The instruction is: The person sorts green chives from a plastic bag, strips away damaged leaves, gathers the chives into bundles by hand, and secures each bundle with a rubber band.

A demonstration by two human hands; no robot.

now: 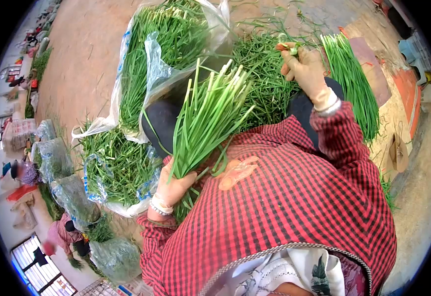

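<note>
1. Between left hand (176,185) and right hand (304,69): way through over loose leaf pile (265,79); held green bunch (210,108) juts in.
2. Ahead of left hand: left knee (162,126), bulky leaf bag (166,44) block.
3. Right knee (306,111), long bundle (351,86) crowd right wrist.
4. Floor (80,74) left of bag: passable.

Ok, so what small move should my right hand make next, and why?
Probably drop the green scrap on the loose pile: your right hand seems to pinch it near there, while your left hand holds the bunch of stalks.
</note>
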